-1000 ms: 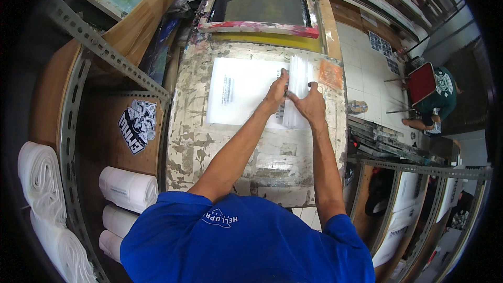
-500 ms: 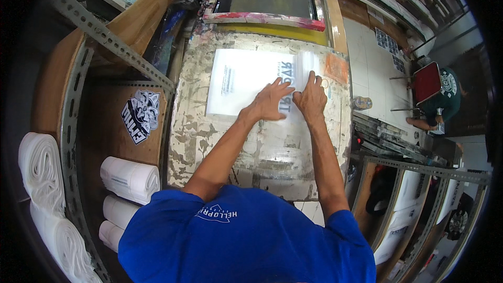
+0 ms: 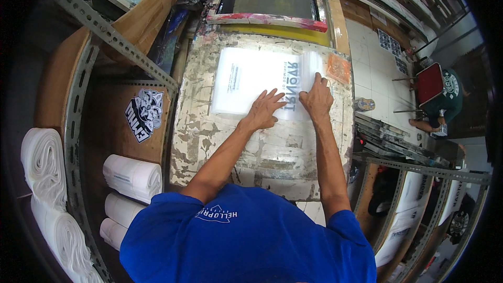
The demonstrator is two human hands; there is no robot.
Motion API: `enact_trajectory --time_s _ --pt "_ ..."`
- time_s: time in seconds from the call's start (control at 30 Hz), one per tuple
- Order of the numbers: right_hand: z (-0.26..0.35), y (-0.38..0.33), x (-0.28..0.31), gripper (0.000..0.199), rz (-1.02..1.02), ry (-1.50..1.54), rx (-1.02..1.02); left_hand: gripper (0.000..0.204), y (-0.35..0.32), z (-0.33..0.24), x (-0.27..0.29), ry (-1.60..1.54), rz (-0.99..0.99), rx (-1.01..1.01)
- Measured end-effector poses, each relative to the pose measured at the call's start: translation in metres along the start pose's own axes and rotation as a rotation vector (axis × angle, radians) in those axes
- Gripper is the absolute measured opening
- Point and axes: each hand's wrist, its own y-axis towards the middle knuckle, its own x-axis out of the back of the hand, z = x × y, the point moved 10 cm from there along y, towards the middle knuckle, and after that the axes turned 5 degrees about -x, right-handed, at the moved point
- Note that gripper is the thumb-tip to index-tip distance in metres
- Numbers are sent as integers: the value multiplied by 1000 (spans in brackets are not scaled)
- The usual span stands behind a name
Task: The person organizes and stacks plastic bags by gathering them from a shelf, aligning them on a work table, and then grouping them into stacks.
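Note:
A stack of thin white plastic bags (image 3: 251, 73) with dark grey printing lies flat on the worn, paint-stained table (image 3: 204, 152). Its right end is a clear, slightly shiny strip (image 3: 313, 63). Across the lower middle of the stack rests my left hand (image 3: 263, 110), palm down with fingers spread, holding nothing. At the clear right end, my right hand (image 3: 317, 100) touches the bags, its index finger stretched forward and its thumb apart on the print. Beyond that hand sits a small orange, crumpled flat piece (image 3: 339, 68).
Behind the table's far edge stands a screen-printing frame (image 3: 270, 19) with red-stained wood. White bag rolls (image 3: 132, 178) fill a shelf at left, beside a metal upright (image 3: 72, 126). To the right, a person (image 3: 445, 99) is by a red chair (image 3: 428, 86). Stacked frames (image 3: 385, 133) lean near the table.
My left hand has drawn back toward me and slightly left, uncovering more of the print. My right hand has shifted a little right and nearer to me along the clear end.

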Motion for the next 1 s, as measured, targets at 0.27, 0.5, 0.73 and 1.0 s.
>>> enact_trajectory --time_s 0.27,0.5,0.73,1.0 --pt "2 -10 1 61 -57 10 29 52 -9 14 0 -91 -116 34" --pt "3 -19 2 56 -86 5 36 51 -12 2 -5 65 -114 5" --pt "-11 -49 30 88 -151 51 62 55 -3 -8 -8 100 -71 -6" --pt "-122 -118 70 76 -136 337 96 59 28 -4 -29 106 -102 -46"
